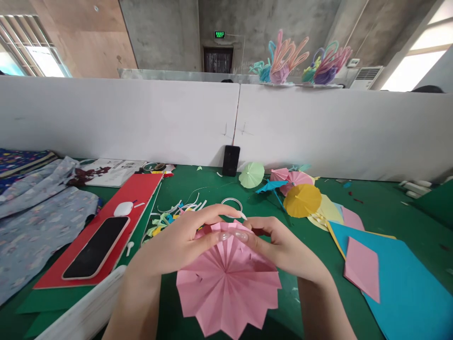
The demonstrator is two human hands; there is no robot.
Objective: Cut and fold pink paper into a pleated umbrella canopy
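Note:
A round, pleated pink paper fan with a zigzag rim faces me at the near middle of the table. My left hand pinches its far edge, thumb on the near face and fingers behind. Close beside it, my right hand grips the same edge, its thumb almost meeting the left thumb. The fingertips behind the paper are partly hidden. Small cuts show in the folds. Just beyond the hands lies a white tape ring, with paper scraps to its left.
Finished paper umbrellas, among them a yellow one and a green one, lie at the back right. Blue paper is on the right. A phone rests on red paper at left; another phone leans on the white partition.

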